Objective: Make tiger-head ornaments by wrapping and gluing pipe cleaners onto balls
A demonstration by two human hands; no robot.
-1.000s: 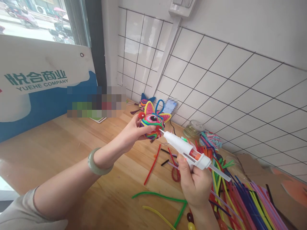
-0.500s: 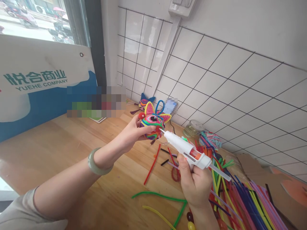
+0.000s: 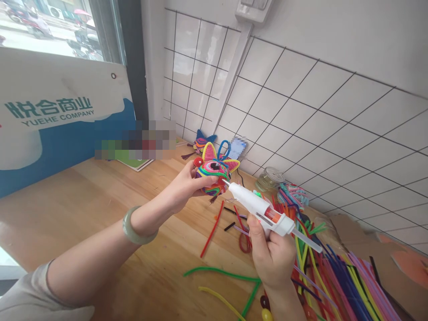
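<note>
My left hand (image 3: 190, 183) is closed around a colourful pipe-cleaner animal head (image 3: 214, 168), with pink ears edged in yellow, a dark eye and a blue loop on top. The thumb lies across its front. In my right hand (image 3: 272, 254) is a white hot glue gun (image 3: 256, 203), gripped by its handle. Its metal nozzle points left and meets or nearly meets the head's lower right side; I cannot tell whether they touch. A clear glue stick (image 3: 307, 240) sticks out of the gun's back end.
Loose pipe cleaners (image 3: 344, 281) in many colours lie at the right, with a green one (image 3: 220, 269) in front. Along the wall are a second pipe-cleaner animal (image 3: 201, 141), a phone (image 3: 238, 148) and a glass jar (image 3: 269, 179). A printed board (image 3: 63, 116) stands at the left.
</note>
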